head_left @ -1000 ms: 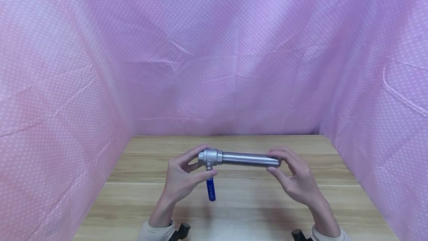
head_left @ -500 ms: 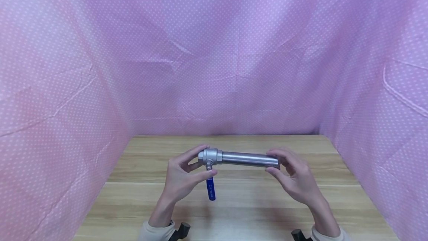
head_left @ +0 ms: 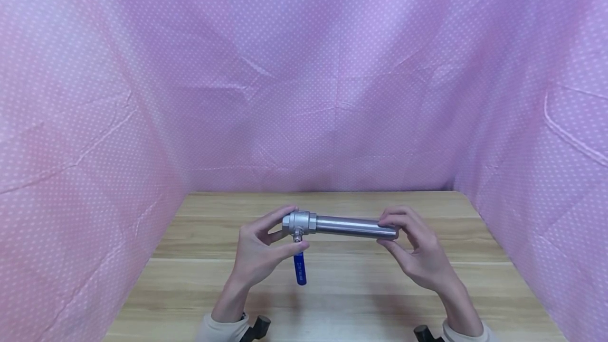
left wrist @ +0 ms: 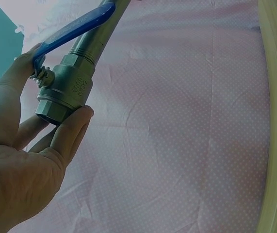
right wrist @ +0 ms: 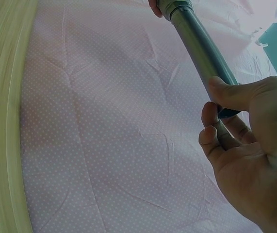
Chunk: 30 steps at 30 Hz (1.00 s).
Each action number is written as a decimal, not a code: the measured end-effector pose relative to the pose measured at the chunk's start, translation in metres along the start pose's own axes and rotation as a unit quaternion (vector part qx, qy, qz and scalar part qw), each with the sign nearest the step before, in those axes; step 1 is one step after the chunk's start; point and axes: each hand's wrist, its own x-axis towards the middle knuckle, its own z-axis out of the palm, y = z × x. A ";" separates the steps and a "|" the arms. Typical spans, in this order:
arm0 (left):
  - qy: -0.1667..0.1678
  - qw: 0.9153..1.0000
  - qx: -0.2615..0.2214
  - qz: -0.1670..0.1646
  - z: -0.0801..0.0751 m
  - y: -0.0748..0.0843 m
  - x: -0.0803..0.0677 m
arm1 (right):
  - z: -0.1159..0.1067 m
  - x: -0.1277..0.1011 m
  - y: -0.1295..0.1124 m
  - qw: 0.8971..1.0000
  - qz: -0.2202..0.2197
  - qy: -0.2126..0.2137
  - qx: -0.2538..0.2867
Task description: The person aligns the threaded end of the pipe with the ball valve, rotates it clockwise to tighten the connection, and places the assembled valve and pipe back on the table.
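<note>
A silver ball valve (head_left: 300, 222) with a blue lever handle (head_left: 300, 269) is held over the table by my left hand (head_left: 258, 252), thumb at the base of the lever and fingers around the body. From the valve's right side runs a straight steel pipe (head_left: 349, 226), its left end set into the hex end; a few threads show at the joint in the left wrist view. My right hand (head_left: 423, 252) pinches the pipe's far end between thumb and fingers. The right wrist view shows the thumb lying along the pipe (right wrist: 201, 51) near its open end.
Beneath the hands lies a wooden table (head_left: 337, 289). Pink dotted cloth (head_left: 332, 94) hangs behind it and on both sides. Black wrist mounts (head_left: 258, 327) stick out by the sleeves at the front.
My right fingers have shifted around the pipe's end, the upper ones lifting and settling again, and the pipe end moves slightly. My left hand and the valve hold almost still.
</note>
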 end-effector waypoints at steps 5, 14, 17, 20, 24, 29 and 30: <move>0.002 1.000 0.002 -0.004 0.000 0.001 0.000 | 0.000 0.000 0.002 1.000 -0.014 0.004 0.003; 0.002 1.000 0.002 -0.001 0.000 0.000 -0.001 | 0.001 0.001 0.003 0.999 -0.037 0.011 -0.013; 0.002 1.000 0.002 -0.001 0.000 0.000 -0.001 | 0.001 0.001 0.003 0.999 -0.039 0.011 -0.014; 0.003 1.000 0.003 0.000 0.000 0.001 -0.001 | 0.001 0.001 0.003 0.999 -0.037 0.011 -0.016; 0.003 1.000 0.006 0.006 0.001 0.002 -0.001 | 0.001 0.001 0.002 0.999 -0.035 0.011 -0.021; 0.003 1.000 0.009 0.009 0.001 0.002 -0.001 | 0.000 0.000 0.003 0.999 -0.027 0.012 -0.031; 0.003 1.000 0.009 0.009 0.001 0.002 -0.001 | 0.000 0.000 0.003 0.999 -0.025 0.012 -0.032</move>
